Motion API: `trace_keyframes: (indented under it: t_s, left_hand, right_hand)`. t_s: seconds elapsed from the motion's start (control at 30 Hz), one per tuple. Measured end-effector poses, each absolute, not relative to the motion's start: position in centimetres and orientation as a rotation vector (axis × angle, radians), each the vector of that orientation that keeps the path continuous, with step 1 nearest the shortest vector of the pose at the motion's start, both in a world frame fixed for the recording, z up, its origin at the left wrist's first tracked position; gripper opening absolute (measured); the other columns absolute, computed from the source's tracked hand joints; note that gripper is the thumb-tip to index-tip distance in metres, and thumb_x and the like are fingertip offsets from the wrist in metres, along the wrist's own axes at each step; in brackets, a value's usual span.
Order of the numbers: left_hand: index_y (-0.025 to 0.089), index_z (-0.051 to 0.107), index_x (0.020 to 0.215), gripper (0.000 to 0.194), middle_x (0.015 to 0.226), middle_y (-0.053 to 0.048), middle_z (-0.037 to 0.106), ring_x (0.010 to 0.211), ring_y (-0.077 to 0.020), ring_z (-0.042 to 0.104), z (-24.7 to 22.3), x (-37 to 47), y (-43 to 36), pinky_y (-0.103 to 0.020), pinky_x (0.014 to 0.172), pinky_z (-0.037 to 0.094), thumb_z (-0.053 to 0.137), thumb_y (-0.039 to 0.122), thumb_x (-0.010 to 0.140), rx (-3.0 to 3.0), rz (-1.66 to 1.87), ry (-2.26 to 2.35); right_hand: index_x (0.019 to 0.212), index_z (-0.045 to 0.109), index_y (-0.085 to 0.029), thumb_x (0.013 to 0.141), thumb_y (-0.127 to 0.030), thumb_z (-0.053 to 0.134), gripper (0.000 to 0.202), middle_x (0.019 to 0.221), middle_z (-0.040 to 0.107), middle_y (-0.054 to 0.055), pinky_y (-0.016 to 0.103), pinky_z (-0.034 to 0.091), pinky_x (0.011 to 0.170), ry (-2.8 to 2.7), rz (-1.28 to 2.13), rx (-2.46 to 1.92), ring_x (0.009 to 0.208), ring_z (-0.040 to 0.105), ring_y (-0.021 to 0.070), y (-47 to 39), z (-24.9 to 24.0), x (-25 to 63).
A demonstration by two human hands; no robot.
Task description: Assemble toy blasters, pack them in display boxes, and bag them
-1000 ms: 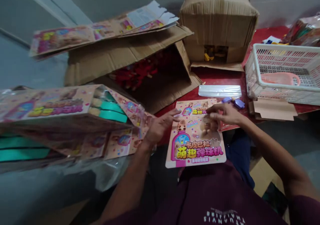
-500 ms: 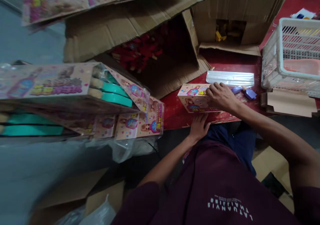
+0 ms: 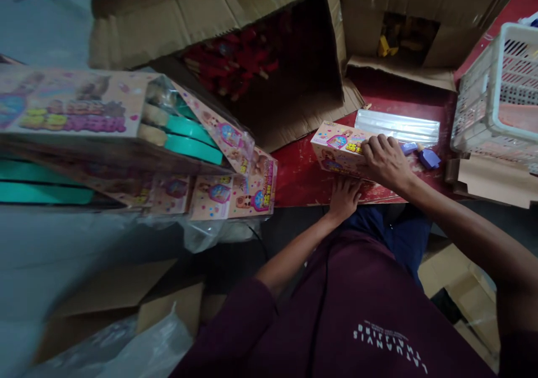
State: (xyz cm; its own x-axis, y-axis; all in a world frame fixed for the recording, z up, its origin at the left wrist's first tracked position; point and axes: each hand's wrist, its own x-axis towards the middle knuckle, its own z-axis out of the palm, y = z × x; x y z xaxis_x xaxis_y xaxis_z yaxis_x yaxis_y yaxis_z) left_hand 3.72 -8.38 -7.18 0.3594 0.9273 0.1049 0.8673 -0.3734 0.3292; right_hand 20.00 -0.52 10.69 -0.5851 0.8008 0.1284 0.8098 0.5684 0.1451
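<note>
A pink printed cardboard box (image 3: 336, 145) lies on the red table (image 3: 294, 179) in front of me. My right hand (image 3: 386, 159) is closed over its top, near the right end, with the fingers curled. Low at the box's near side, by the table edge, my left hand (image 3: 345, 200) has its fingers stretched out and touches the box's lower edge or the tabletop; I cannot tell which. Just past my right hand are two small purple plastic pieces (image 3: 428, 158). Clear plastic strips or sleeves (image 3: 399, 126) lie behind the box.
Printed display boxes (image 3: 84, 106) with turquoise items are stacked at left. Behind stands an open carton (image 3: 290, 109) holding red pieces. Another carton (image 3: 445, 42) shows yellow pieces through a cutout. A white plastic crate (image 3: 479, 103) and a cardboard flap (image 3: 496, 179) are at right.
The view has shifted, so the table things appear farther right and mostly higher. The box looks slightly more angled. Both hands keep about the same places on or beside it.
</note>
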Motion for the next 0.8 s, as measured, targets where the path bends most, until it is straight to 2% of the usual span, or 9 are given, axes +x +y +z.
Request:
trace_keyframes:
  t_s: [0.1,0.27,0.47,0.7,0.8]
  left_hand:
    - [0.032,0.044,0.155,0.054,0.148,-0.013,0.048,0.139,-0.0375,0.041,-7.2,3.5,-8.0,-0.059,0.115,0.033,0.047,0.037,0.101,2.446,0.351,1.588]
    - [0.035,0.036,0.158,0.058,0.150,-0.015,0.045,0.138,-0.0379,0.040,-7.1,3.1,-7.7,-0.061,0.113,0.033,0.045,0.040,0.102,2.471,0.244,1.570]
    - [0.039,0.032,0.159,0.059,0.154,-0.016,0.040,0.140,-0.0405,0.038,-7.1,3.1,-7.7,-0.063,0.112,0.033,0.046,0.038,0.102,2.532,0.199,1.544]
    - [0.040,0.030,0.159,0.058,0.151,-0.018,0.043,0.138,-0.0405,0.041,-7.2,3.8,-7.4,-0.064,0.108,0.035,0.041,0.032,0.103,2.555,0.209,1.514]
    - [0.039,0.034,0.158,0.058,0.151,-0.017,0.044,0.139,-0.0410,0.040,-7.5,3.7,-7.3,-0.067,0.109,0.032,0.045,0.033,0.102,2.519,0.225,1.507]
  right_hand:
    - [0.115,0.061,-0.008,0.101,-0.024,0.037,0.033,0.111,0.061,0.021,0.042,0.034,0.081,-2.767,-0.291,-1.381,0.102,0.048,0.0324,-0.4,10.7,20.0]
    - [0.129,0.055,-0.001,0.101,-0.032,0.040,0.044,0.115,0.061,0.024,0.045,0.035,0.083,-2.729,-0.293,-1.357,0.103,0.047,0.0342,-0.6,9.9,20.2]
    - [0.120,0.060,-0.004,0.098,-0.032,0.045,0.039,0.112,0.060,0.023,0.047,0.038,0.088,-2.716,-0.246,-1.392,0.105,0.048,0.0346,-0.3,9.9,19.9]
    - [0.128,0.054,-0.002,0.095,-0.032,0.049,0.045,0.118,0.058,0.025,0.053,0.041,0.092,-2.711,-0.173,-1.430,0.110,0.049,0.0379,-0.7,9.6,20.0]
    - [0.131,0.053,-0.006,0.094,-0.034,0.051,0.046,0.130,0.054,0.027,0.058,0.039,0.098,-2.640,-0.068,-1.464,0.121,0.046,0.0415,-0.8,9.5,20.1]
